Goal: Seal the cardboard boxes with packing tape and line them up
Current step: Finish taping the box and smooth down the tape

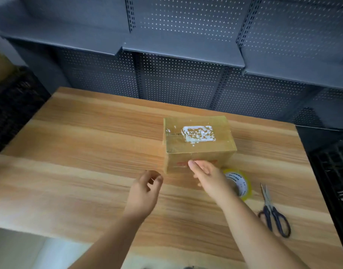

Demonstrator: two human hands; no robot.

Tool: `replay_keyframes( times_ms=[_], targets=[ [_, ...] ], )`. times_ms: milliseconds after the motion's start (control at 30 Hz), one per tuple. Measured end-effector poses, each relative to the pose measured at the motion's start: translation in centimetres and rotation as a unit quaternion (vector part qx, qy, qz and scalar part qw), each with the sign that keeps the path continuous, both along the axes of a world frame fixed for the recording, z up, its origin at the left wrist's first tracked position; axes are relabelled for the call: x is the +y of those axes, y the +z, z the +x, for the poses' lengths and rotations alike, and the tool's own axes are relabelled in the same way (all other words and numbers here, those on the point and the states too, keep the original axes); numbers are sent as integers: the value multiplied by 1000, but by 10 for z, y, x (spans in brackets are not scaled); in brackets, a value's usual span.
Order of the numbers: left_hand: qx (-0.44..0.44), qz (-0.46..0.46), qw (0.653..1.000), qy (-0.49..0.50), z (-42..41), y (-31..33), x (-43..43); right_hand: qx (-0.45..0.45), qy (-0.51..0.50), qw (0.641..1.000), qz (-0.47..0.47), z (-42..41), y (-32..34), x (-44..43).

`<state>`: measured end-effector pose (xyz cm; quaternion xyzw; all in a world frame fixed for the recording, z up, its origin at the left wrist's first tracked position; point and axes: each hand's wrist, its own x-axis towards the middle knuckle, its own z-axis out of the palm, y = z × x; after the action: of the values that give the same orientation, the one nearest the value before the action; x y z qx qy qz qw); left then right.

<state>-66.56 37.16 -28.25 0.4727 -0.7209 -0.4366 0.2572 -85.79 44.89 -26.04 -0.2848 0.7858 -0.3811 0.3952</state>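
A small cardboard box stands on the wooden table, right of centre, with a torn white label on its taped top. My right hand reaches to the box's near side, fingertips touching the face by the red print, fingers apart and holding nothing. My left hand hovers just left of the box's near corner, fingers loosely curled and apart, empty. A roll of clear packing tape lies flat behind my right wrist, partly hidden by it.
Dark-handled scissors lie on the table to the right of the tape. Black crates stand off the table's left and right edges. Grey perforated shelving rises behind the table.
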Motion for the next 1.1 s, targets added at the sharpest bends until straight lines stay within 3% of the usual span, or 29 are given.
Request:
replay_keyframes(
  times_ms=[133,233,500,667,900,1100],
  targets=[
    [12,93,996,13,-14,30,-23,-108,-46,992,-49,17,3,-21],
    [-15,105,994,-5,-25,36,-32,-112,-78,989,-52,18,-3,-25],
    [-38,10,999,-20,-34,23,-37,-120,-98,985,-69,21,-8,-30],
    [-19,-104,994,-31,-34,9,-46,-92,-92,989,-72,20,-12,-35],
    [-43,-288,956,-42,-34,-8,-58,-13,-97,992,-81,22,-21,-36],
    [-124,-336,933,-41,-32,-8,-65,61,-84,990,-94,28,-23,-35]
  ],
)
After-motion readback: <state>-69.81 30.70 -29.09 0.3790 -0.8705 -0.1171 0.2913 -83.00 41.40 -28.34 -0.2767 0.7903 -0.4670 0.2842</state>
